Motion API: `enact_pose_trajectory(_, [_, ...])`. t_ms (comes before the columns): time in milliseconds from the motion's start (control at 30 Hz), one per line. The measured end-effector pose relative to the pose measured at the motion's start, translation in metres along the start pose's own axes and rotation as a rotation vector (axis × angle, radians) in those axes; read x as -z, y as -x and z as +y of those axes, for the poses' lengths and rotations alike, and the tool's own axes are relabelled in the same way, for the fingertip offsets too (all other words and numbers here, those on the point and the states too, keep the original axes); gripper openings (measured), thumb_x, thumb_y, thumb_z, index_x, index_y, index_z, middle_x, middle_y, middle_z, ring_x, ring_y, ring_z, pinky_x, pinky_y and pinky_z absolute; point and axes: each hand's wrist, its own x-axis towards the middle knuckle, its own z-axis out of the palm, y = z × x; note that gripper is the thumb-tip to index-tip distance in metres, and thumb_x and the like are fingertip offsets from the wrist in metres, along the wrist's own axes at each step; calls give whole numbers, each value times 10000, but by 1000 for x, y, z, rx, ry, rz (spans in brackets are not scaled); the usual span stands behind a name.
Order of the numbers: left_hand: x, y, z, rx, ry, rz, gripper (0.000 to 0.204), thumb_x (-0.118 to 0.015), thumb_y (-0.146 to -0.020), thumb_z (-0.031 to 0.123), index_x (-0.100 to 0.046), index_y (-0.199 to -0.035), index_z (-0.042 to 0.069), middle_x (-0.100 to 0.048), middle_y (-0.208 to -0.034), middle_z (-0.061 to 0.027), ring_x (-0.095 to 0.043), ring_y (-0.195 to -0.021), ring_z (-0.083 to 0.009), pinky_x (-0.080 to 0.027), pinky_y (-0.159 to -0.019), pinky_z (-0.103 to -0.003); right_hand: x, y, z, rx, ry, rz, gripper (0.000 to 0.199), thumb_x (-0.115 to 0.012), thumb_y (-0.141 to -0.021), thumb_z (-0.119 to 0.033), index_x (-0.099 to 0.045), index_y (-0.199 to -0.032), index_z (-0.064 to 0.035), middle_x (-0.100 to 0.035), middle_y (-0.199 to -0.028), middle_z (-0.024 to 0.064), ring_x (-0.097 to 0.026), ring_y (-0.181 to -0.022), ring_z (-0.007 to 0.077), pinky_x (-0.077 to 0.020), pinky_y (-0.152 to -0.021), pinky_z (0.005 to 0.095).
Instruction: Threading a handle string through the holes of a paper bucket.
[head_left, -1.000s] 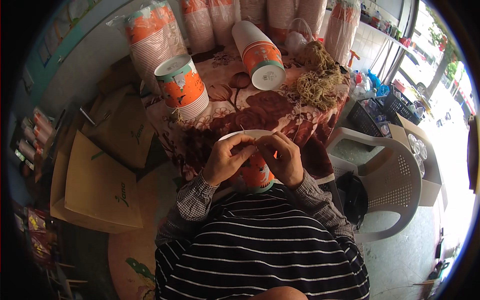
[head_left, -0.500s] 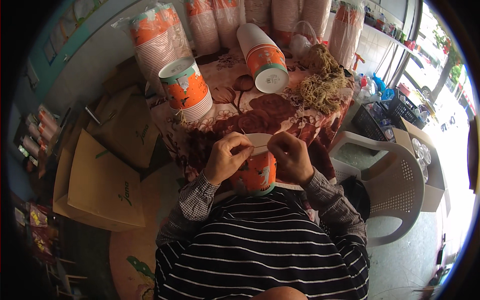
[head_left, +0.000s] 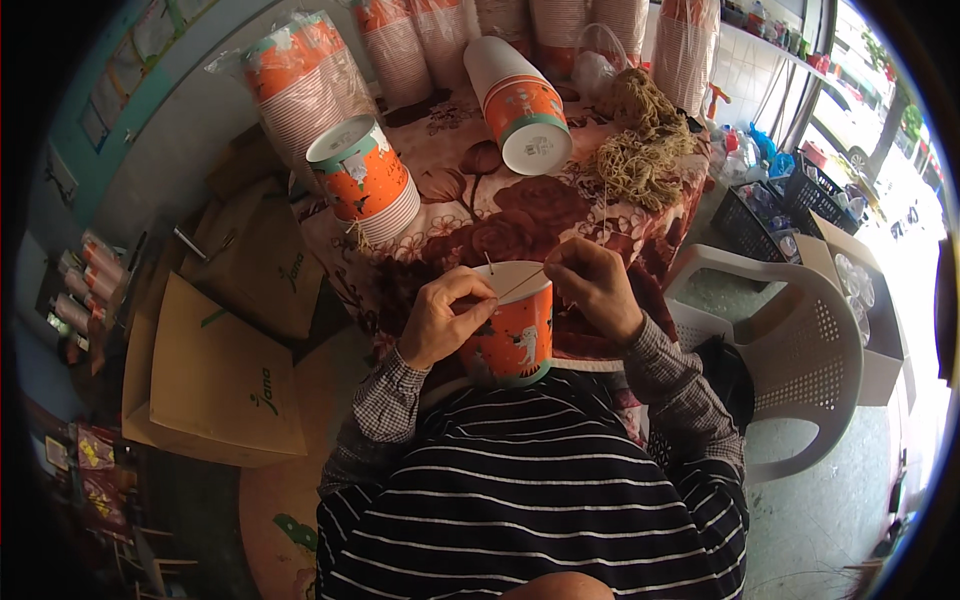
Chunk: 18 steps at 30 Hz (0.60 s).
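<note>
An orange paper bucket with a green base band and animal prints stands upright in front of my lap, its white mouth facing up. A thin tan string runs slantwise over the mouth between my hands. My left hand is closed in a pinch on the string at the bucket's left rim. Higher, beyond the right rim, my right hand pinches the string's other part. A short string end sticks up at the back left of the rim. The bucket's lower left side is hidden by my left hand.
On the flowered tablecloth are an upside-down bucket stack, a lying stack and a tangled string heap. Wrapped stacks line the back. Cardboard boxes stand left, a plastic chair right.
My right hand has moved up and right, away from the left, so a longer stretch of string shows between them. The whole view has shifted slightly.
</note>
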Motion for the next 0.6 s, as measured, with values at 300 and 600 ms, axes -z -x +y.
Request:
enact_pose_trajectory(300, [1,2,5,-134,-114,-57,211,-711,-760,-17,-603,-939,7,-631,-955,-113,-649,-894,-250,-525,-795,-334,2,10,-22,-230,60,-477,270,-651,-884,-74,-564,-1127,4,-666,-863,51,-622,-694,92,-509,-616,238])
enact_pose_trajectory(600, [0,1,11,-195,-132,-57,233,-694,-759,-39,-616,-972,17,-632,-955,-108,-651,-893,-247,-530,-782,-317,-13,14,-20,-69,512,-461,172,-653,-878,-158,-619,-999,-40,-658,-711,99,-637,-592,168,-502,-564,308])
